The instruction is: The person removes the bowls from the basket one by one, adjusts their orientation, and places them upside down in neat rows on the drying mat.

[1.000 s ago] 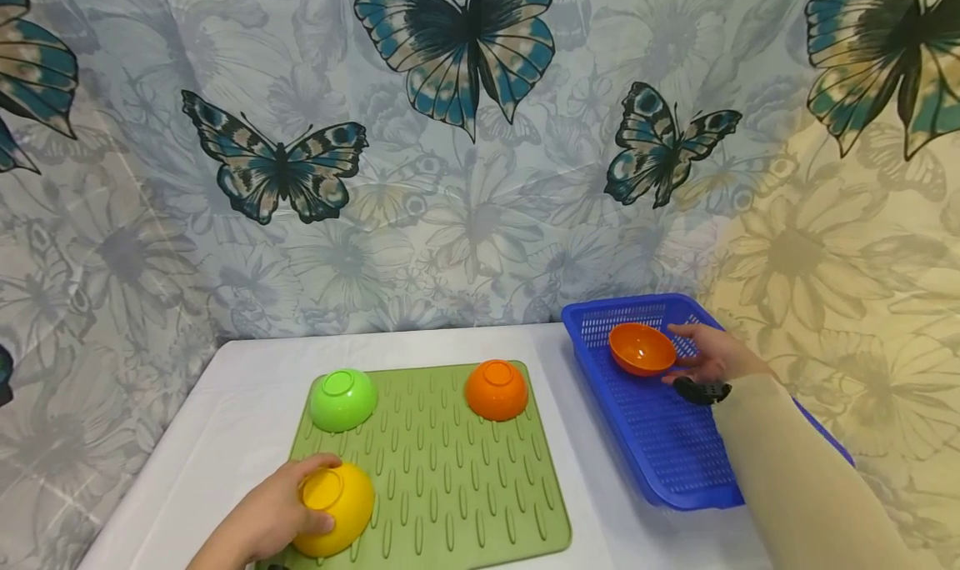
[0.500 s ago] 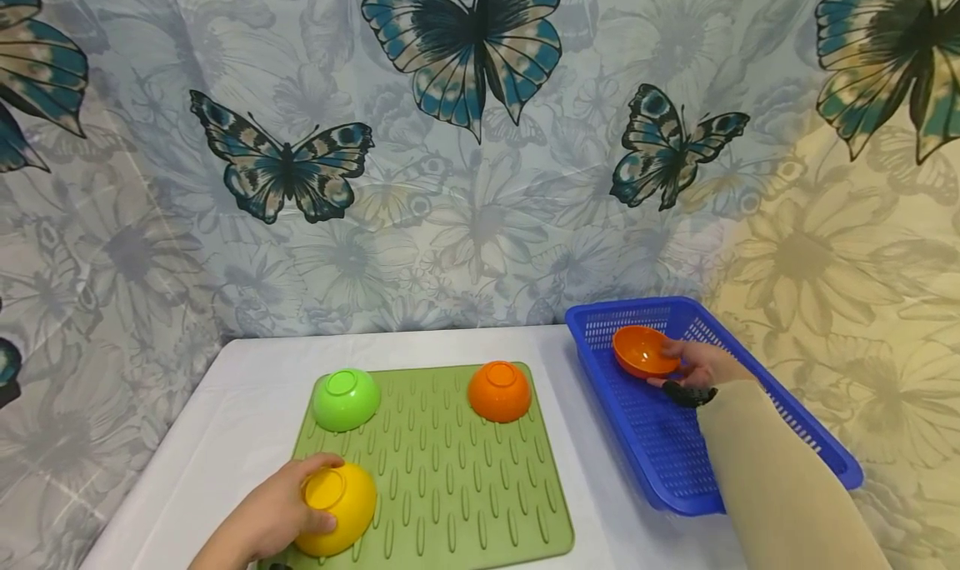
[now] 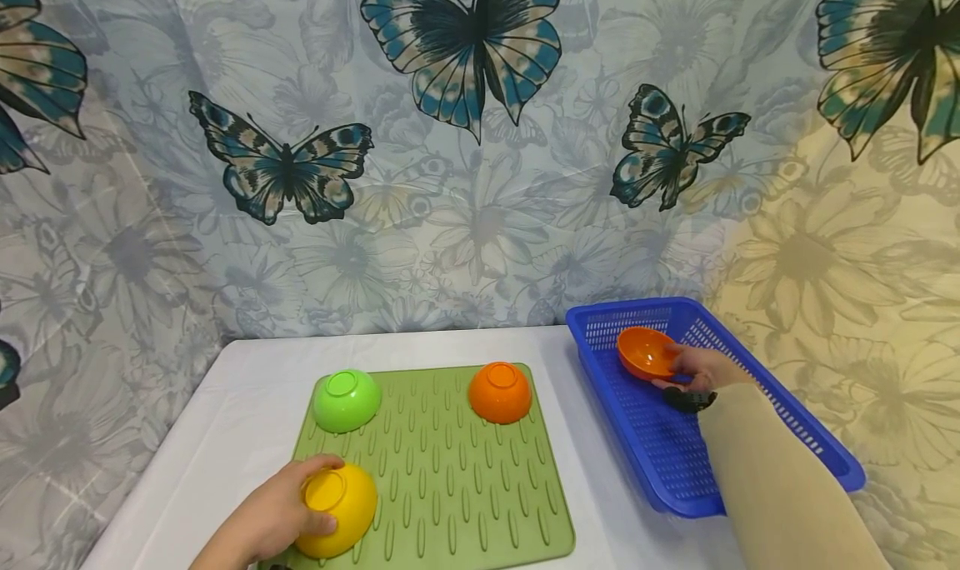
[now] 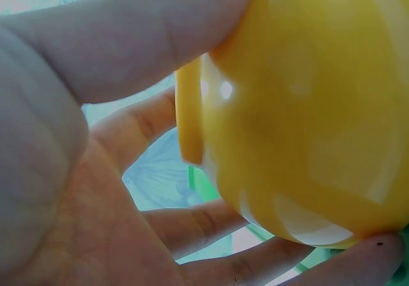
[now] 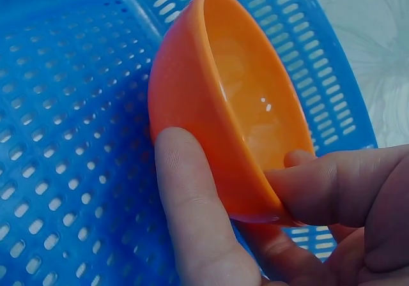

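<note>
My left hand (image 3: 273,512) grips an upside-down yellow bowl (image 3: 348,507) at the near left of a green drying mat (image 3: 442,470). Its thumb and fingers curl round the bowl's sides in the left wrist view. At the right, my right hand (image 3: 705,368) pinches the rim of an orange bowl (image 3: 645,352) inside the blue basket (image 3: 611,412). The right wrist view has this bowl (image 5: 185,88) with its mouth facing sideways, one finger along its outside and others over the rim. A black band sits on my right wrist.
A green bowl (image 3: 347,402) stands upside down at the mat's far left corner, and another orange bowl (image 3: 499,393) does so at its far right corner. A white cloth covers the table (image 3: 195,437). Behind it hangs a butterfly-print cloth (image 3: 480,253).
My right hand has moved left from beside the orange bowl and taken hold of its rim; the bowl has shifted slightly. My left hand keeps its grip on the yellow bowl.
</note>
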`<state>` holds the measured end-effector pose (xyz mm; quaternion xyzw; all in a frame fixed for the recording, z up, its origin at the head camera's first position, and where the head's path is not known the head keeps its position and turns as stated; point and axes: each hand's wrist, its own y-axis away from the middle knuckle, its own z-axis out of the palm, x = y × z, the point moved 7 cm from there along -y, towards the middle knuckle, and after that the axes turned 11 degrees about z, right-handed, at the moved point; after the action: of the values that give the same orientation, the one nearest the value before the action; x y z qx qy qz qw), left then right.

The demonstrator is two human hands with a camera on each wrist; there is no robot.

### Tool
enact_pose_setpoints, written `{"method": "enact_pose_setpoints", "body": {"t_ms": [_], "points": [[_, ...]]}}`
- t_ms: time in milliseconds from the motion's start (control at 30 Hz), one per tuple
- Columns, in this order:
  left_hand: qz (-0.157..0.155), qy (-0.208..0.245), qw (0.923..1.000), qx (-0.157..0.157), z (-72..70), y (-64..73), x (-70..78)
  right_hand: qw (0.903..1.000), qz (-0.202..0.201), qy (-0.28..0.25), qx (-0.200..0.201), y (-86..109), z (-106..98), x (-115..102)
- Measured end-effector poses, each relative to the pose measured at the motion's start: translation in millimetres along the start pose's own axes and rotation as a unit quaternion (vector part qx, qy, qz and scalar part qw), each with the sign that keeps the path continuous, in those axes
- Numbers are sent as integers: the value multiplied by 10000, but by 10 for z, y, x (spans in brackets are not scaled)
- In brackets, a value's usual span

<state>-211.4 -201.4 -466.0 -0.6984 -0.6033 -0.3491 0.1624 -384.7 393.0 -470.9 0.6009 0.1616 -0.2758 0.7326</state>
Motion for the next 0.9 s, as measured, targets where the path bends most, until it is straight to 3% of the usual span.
{"method": "enact_pose_setpoints", "body": {"t_ms": [333, 900], "points": [[48, -63, 10000, 16, -3, 5, 12, 9979, -573, 213, -209, 241, 18, -52], [49, -58, 10000, 21, -9, 21, 26, 9839, -1592, 519, -623, 776, 351, 73]]}}
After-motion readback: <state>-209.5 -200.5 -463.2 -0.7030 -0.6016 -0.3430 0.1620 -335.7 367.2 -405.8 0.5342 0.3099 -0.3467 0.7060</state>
